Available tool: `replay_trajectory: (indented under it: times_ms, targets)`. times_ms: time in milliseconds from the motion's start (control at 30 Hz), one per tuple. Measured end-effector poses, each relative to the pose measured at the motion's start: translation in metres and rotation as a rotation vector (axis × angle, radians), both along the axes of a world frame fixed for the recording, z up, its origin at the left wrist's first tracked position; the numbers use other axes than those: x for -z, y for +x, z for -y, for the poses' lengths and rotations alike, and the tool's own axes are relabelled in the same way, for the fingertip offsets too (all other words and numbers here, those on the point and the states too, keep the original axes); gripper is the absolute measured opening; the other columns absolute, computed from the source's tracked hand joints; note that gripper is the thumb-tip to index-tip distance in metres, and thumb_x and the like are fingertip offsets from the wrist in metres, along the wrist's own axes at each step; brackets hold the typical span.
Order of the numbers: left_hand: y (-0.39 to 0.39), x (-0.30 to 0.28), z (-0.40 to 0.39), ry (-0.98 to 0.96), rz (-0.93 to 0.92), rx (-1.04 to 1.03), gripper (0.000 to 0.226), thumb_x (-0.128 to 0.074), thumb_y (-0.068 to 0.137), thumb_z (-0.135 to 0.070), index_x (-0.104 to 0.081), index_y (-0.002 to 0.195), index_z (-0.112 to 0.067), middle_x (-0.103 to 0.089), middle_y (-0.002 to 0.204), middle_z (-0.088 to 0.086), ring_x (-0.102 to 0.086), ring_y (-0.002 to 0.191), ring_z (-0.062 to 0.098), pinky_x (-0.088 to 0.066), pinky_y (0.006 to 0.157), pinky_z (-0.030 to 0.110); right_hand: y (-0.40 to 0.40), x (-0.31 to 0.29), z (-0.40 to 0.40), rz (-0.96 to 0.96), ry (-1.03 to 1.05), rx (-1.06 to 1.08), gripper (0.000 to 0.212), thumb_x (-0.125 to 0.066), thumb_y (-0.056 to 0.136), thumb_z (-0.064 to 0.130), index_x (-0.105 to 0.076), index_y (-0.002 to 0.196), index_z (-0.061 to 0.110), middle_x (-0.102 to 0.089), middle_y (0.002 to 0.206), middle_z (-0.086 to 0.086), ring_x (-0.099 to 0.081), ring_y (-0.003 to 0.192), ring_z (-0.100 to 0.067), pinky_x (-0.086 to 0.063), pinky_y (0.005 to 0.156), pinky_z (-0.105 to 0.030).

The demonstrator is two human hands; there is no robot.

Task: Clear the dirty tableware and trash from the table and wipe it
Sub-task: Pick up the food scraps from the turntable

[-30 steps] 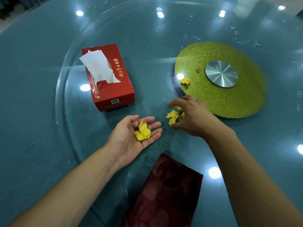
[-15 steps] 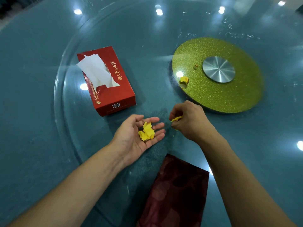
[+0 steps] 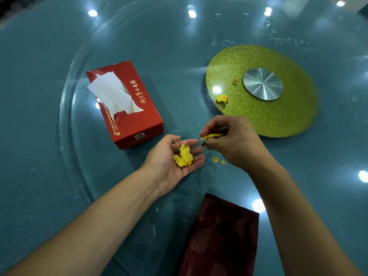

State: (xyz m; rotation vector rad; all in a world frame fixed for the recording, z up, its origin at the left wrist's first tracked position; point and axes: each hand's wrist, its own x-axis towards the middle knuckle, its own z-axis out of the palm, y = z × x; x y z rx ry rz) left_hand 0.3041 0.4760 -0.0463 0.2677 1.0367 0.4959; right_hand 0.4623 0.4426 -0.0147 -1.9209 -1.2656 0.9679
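Trash on the desk (image 3: pixel 49 136) is seen as torn yellow scraps, bright, crumpled and ragged-edged; their material cannot be told. All places are given from the red tissue box (image 3: pixel 127 108), which stands left of centre with a white tissue pulled up from its slot.

Just below and right of the box, the left hand (image 3: pixel 175 158) is held palm up with its fingers relaxed and spread, and a small heap of yellow scraps (image 3: pixel 184 156) is carried in the palm. Further right of the box, the right hand (image 3: pixel 229 140) is seen with its fingers curled, and a thin yellow strip (image 3: pixel 212 136) is pinched between thumb and fingertips, close to the left hand's fingertips. Below that hand, small orange-yellow crumbs (image 3: pixel 216 159) are left on the glass. Well right of the box, a gold disc (image 3: pixel 288 116) with a metal hub is seen; one yellow scrap (image 3: pixel 222 99) and a tiny speck lie on it. Below the box, at the near edge, a dark red cloth (image 3: pixel 219 236) is laid.

The collecting is judged partly done: some scraps are gathered, while the crumbs and the scrap on the disc remain. No tableware is seen. The glass looks smeared, so wiping is judged not yet done.
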Motion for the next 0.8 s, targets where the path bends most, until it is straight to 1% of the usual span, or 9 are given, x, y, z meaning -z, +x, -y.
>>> replay_trajectory:
  times_ms: [133, 200, 267, 367, 467, 567, 633, 700, 800]
  targets:
    - [0.009, 0.001, -0.003, -0.008, 0.048, 0.010, 0.028, -0.041, 0.101, -0.022, -0.062, 0.109, -0.006, -0.072, 0.100, 0.016, -0.069, 0.086, 0.027, -0.060, 0.086, 0.046, -0.014, 0.000, -0.001, 0.071, -0.061, -0.221, 0.026, -0.077, 0.075, 0.002, -0.075, 0.087, 0.025, -0.074, 0.081, 0.009, -0.069, 0.075, -0.004, -0.055, 0.066, -0.021]
    - [0.010, 0.003, -0.004, -0.008, 0.044, 0.040, 0.025, -0.043, 0.098, -0.020, -0.065, 0.104, -0.009, -0.073, 0.097, 0.012, -0.070, 0.083, 0.024, -0.058, 0.085, 0.044, -0.016, 0.002, 0.000, 0.170, -0.074, -0.274, 0.029, -0.077, 0.075, 0.009, -0.073, 0.095, 0.030, -0.072, 0.086, 0.013, -0.067, 0.079, -0.002, -0.052, 0.069, -0.018]
    - [0.010, 0.005, -0.006, -0.010, 0.037, 0.031, 0.025, -0.045, 0.098, -0.020, -0.067, 0.103, -0.008, -0.073, 0.101, 0.014, -0.071, 0.084, 0.024, -0.059, 0.084, 0.044, -0.014, -0.001, 0.002, 0.138, -0.065, -0.275, 0.030, -0.075, 0.077, 0.011, -0.072, 0.099, 0.031, -0.072, 0.090, 0.015, -0.067, 0.078, -0.001, -0.052, 0.069, -0.016]
    - [0.010, 0.005, -0.008, -0.023, 0.065, -0.026, 0.029, -0.047, 0.098, -0.017, -0.071, 0.100, -0.001, -0.072, 0.104, 0.020, -0.071, 0.084, 0.027, -0.062, 0.079, 0.043, -0.005, -0.006, 0.000, 0.025, -0.009, -0.174, 0.019, -0.070, 0.085, 0.013, -0.070, 0.097, 0.028, -0.072, 0.090, 0.014, -0.066, 0.064, -0.004, -0.051, 0.057, -0.022]
    - [0.011, 0.005, -0.008, -0.024, 0.078, -0.042, 0.029, -0.050, 0.097, -0.014, -0.071, 0.105, 0.003, -0.070, 0.098, 0.021, -0.070, 0.085, 0.031, -0.061, 0.082, 0.043, 0.014, 0.003, -0.014, 0.101, 0.077, 0.045, 0.014, -0.064, 0.092, 0.016, -0.071, 0.098, 0.026, -0.070, 0.090, 0.011, -0.067, 0.067, -0.007, -0.051, 0.061, -0.026]
    - [0.010, 0.005, -0.006, -0.018, 0.068, -0.020, 0.025, -0.052, 0.097, -0.014, -0.071, 0.105, 0.001, -0.070, 0.095, 0.019, -0.069, 0.087, 0.031, -0.063, 0.079, 0.041, 0.038, 0.017, -0.037, 0.450, 0.050, 0.076, 0.034, -0.059, 0.094, 0.023, -0.063, 0.126, 0.031, -0.063, 0.124, 0.002, -0.061, 0.108, -0.017, -0.050, 0.090, -0.033]
    - [0.007, 0.003, -0.005, -0.028, 0.080, -0.007, 0.024, -0.054, 0.095, -0.014, -0.071, 0.103, 0.001, -0.070, 0.095, 0.019, -0.070, 0.085, 0.031, -0.064, 0.074, 0.040, 0.051, 0.025, -0.054, 0.615, -0.073, -0.063, 0.054, -0.056, 0.096, 0.027, -0.043, 0.148, 0.034, -0.039, 0.154, -0.002, -0.039, 0.139, -0.027, -0.034, 0.115, -0.043]
    - [0.005, 0.001, -0.003, -0.055, 0.112, -0.013, 0.026, -0.052, 0.096, -0.015, -0.070, 0.103, 0.002, -0.070, 0.094, 0.021, -0.070, 0.081, 0.031, -0.064, 0.068, 0.038, 0.059, 0.032, -0.068, 0.703, -0.201, -0.183, 0.063, -0.050, 0.099, 0.032, -0.026, 0.156, 0.035, -0.018, 0.166, -0.001, -0.019, 0.151, -0.030, -0.021, 0.122, -0.049]
    - [0.001, -0.001, -0.001, -0.088, 0.157, -0.026, 0.029, -0.049, 0.098, -0.017, -0.069, 0.103, 0.004, -0.069, 0.093, 0.022, -0.069, 0.079, 0.032, -0.064, 0.067, 0.038, 0.063, 0.039, -0.068, 0.704, -0.268, -0.228, 0.059, -0.045, 0.101, 0.030, -0.026, 0.157, 0.030, -0.019, 0.166, 0.001, -0.022, 0.150, -0.029, -0.023, 0.121, -0.047]
